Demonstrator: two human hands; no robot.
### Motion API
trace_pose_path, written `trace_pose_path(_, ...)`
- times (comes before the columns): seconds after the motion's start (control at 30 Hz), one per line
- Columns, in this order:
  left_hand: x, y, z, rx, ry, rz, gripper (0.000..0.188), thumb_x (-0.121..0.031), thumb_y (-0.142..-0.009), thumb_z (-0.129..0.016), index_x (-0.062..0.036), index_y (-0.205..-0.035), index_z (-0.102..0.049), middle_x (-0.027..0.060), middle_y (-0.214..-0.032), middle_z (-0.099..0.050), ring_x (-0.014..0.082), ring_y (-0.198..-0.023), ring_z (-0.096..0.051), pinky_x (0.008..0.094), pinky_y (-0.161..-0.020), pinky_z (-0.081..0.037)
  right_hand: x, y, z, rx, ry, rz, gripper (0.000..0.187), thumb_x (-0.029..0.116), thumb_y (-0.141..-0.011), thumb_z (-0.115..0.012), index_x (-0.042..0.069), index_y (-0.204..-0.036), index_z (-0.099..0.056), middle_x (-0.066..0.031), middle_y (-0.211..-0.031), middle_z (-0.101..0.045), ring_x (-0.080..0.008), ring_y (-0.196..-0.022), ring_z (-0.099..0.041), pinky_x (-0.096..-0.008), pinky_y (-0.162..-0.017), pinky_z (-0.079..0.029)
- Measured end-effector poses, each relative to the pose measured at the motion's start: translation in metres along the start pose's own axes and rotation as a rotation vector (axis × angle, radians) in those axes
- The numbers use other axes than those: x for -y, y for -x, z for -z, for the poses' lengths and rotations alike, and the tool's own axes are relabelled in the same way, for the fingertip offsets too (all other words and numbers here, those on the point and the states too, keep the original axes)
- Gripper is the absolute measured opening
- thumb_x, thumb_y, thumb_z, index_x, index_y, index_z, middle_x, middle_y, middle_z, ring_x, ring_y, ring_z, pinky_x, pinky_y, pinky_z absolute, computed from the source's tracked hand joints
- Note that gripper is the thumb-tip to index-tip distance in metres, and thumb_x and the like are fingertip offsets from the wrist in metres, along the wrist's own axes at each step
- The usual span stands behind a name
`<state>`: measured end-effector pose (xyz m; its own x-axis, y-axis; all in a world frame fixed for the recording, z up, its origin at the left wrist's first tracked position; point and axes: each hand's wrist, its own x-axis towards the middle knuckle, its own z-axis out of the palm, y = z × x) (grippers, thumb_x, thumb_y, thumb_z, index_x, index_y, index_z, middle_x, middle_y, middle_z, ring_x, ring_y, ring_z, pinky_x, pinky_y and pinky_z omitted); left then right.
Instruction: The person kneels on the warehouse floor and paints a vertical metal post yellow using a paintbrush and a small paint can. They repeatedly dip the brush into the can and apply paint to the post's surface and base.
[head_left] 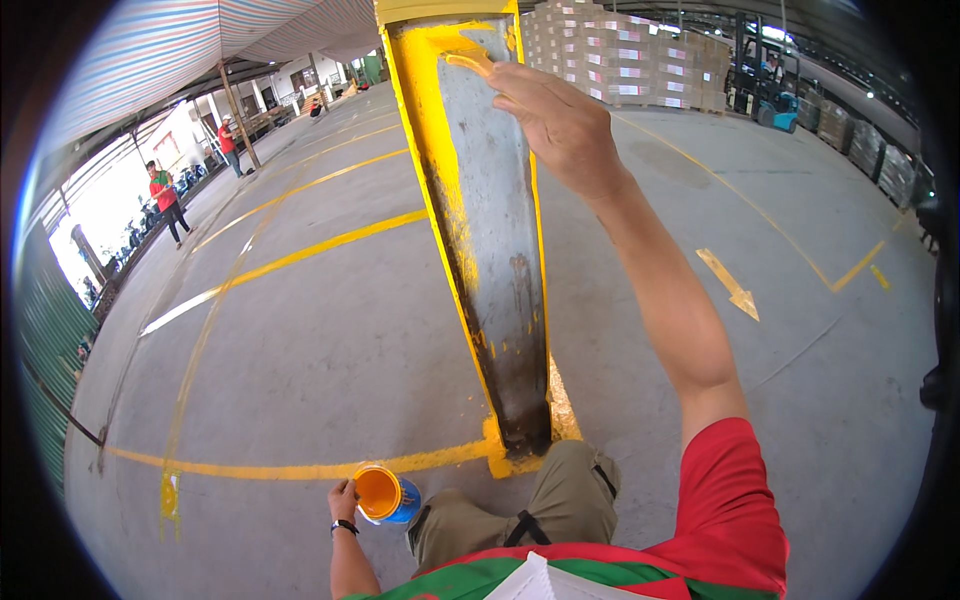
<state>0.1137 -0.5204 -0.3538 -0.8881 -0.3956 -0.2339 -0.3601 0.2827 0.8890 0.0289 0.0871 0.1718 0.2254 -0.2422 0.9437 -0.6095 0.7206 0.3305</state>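
In front of me rises a steel column [495, 200] with a channel-like face, grey inside with wet yellow paint down its left side and along its top. High on that face, my right hand [565, 125] is closed round a paintbrush [470, 62] whose yellow-coated end lies against the metal. Down by my knees, my left hand [342, 498] grips the rim of a blue paint bucket [406, 503] with orange-yellow paint inside. Dark stains mark the lower part of the column, and its edges are yellow.
Yellow lines [330, 243] and an arrow [728, 284] mark the concrete floor. Stacked cartons [640, 60] and a blue forklift [775, 110] stand far right. Two people in red and green tops, one nearer [166, 195] and one farther [229, 142], stand at the left.
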Motion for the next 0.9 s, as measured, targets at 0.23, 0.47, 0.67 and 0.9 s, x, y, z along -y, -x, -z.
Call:
trace_pose_path(0.23, 0.004, -0.002, 0.005, 0.019, 0.048, -0.044, 0.041, -0.017, -0.094, -0.07, 0.0126, -0.123, -0.067, 0.0064, -0.078, -0.069, 0.0119, -0.062, -0.06, 0.0269, -0.058, -0.048, 0.007, 0.0, -0.007, 0.085, 0.077, -0.003, 0.025, -0.005, -0.083, -0.075, 0.001, -0.107, -0.073, -0.0108, -0.115, -0.075, -0.027, -0.107, -0.073, -0.034, -0.091, -0.061)
trace_pose_path(0.47, 0.005, -0.003, 0.006, 0.033, 0.065, -0.055, 0.028, -0.017, -0.096, -0.068, 0.0059, -0.11, -0.072, 0.0029, -0.07, -0.065, 0.0094, -0.057, -0.056, 0.025, -0.053, -0.043, -0.002, 0.006, -0.008, 0.014, 0.116, 0.051, 0.03, -0.006, -0.081, -0.076, 0.002, -0.109, -0.073, -0.0102, -0.118, -0.075, -0.0272, -0.108, -0.072, -0.0342, -0.092, -0.061)
trace_pose_path(0.67, 0.001, 0.001, 0.007, 0.057, 0.062, -0.044, 0.036, -0.016, -0.094, -0.069, 0.0114, -0.117, -0.07, 0.0061, -0.076, -0.069, 0.0113, -0.061, -0.06, 0.0265, -0.056, -0.047, -0.005, 0.007, -0.004, -0.013, 0.171, 0.054, 0.028, 0.001, -0.084, -0.077, 0.006, -0.111, -0.071, -0.0079, -0.115, -0.074, -0.0258, -0.104, -0.073, -0.0344, -0.087, -0.061)
trace_pose_path(0.9, 0.004, 0.0, 0.007, 0.027, 0.047, -0.013, 0.023, -0.017, -0.096, -0.067, 0.0037, -0.104, -0.073, 0.001, -0.068, -0.063, 0.0086, -0.056, -0.056, 0.0243, -0.05, -0.041, -0.003, 0.001, 0.0, 0.038, 0.165, 0.009, 0.037, -0.004, -0.083, -0.077, 0.005, -0.118, -0.071, -0.0102, -0.118, -0.074, -0.0266, -0.104, -0.073, -0.035, -0.089, -0.061)
